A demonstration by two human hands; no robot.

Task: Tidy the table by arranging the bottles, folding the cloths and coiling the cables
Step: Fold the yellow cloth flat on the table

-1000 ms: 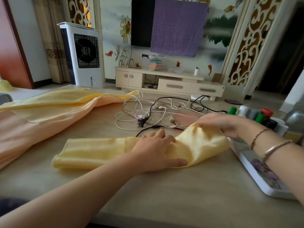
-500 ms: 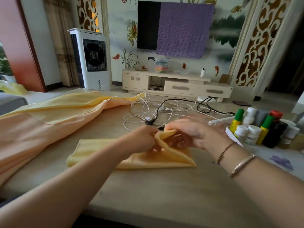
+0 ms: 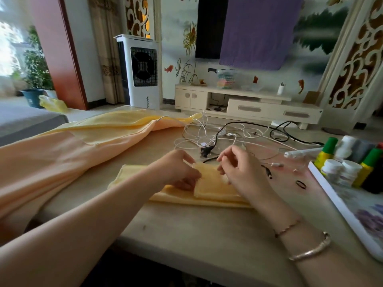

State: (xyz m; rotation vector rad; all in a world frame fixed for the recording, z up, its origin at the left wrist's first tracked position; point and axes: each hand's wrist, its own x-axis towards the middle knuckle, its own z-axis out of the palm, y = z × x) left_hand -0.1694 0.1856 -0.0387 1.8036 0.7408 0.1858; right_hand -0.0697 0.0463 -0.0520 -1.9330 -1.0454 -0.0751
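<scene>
A small yellow cloth [image 3: 215, 189] lies on the beige table [image 3: 207, 228], its right end folded back over its middle. My left hand [image 3: 178, 170] pinches the folded flap's far left corner. My right hand [image 3: 240, 170] hovers over the flap's far right part with curled fingers; whether it grips the cloth is unclear. A large peach and yellow cloth [image 3: 68, 154] lies spread at the left. White and black cables [image 3: 219, 137] sit tangled behind my hands. Several bottles [image 3: 348, 164] stand together on a white tray [image 3: 339, 206] at the right.
A small black ring [image 3: 301, 184] and a black plug tip [image 3: 268, 174] lie on the table between the cloth and the tray. A white stick-like item [image 3: 298, 152] lies behind the bottles. The table's near edge runs below my forearms.
The right end of the small cloth has been folded leftward over its middle and now lies flat. Both hands came together at the flap's far edge. The camera moved closer.
</scene>
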